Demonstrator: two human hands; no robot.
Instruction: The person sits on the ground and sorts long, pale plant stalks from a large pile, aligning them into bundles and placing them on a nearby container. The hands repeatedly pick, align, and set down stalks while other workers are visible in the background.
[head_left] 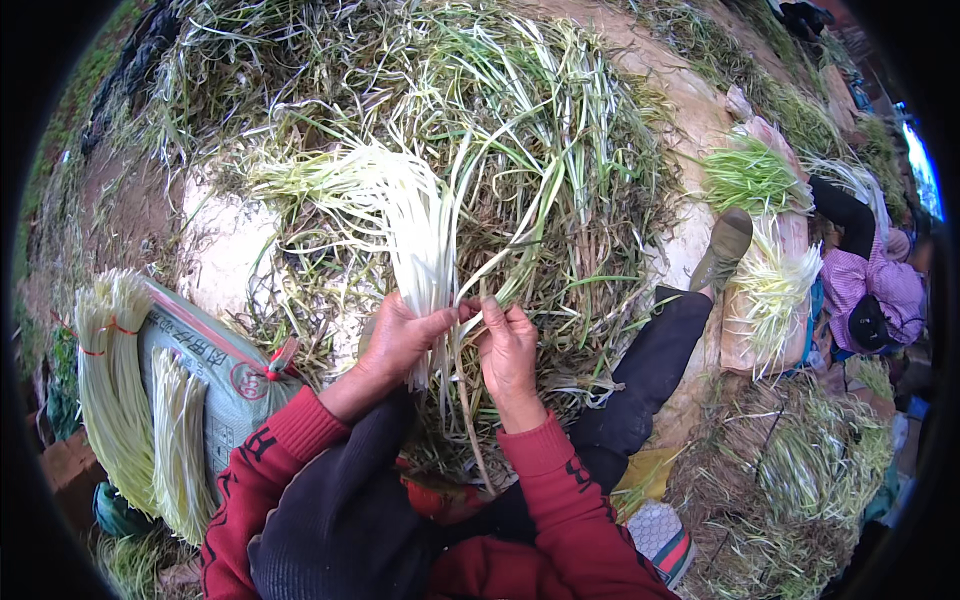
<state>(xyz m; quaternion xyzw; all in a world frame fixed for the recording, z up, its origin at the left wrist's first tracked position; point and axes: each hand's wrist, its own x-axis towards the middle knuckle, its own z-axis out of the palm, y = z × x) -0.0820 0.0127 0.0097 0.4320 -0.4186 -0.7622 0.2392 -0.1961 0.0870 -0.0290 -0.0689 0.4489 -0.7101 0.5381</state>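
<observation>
My left hand [396,345] is closed round a thick bunch of pale, blanched chives [418,235]. Their white stalks rise above the fist, and the yellowish leaves bend over to the left. Close beside it, my right hand [512,362] pinches a loose green chive stalk between thumb and fingers. A thin, brownish strip [466,410] hangs below the two hands; which hand holds it I cannot tell. Loose green chives [540,200] and dry trimmings lie spread beyond my hands.
To my left, two pale chive bundles [110,380] lean on a printed sack [220,385]; one has red ties. On the right are a pale chive pile [770,295], a green bunch [755,175] and another person [875,290] in a checked top. Trimmings [790,470] cover the lower right ground.
</observation>
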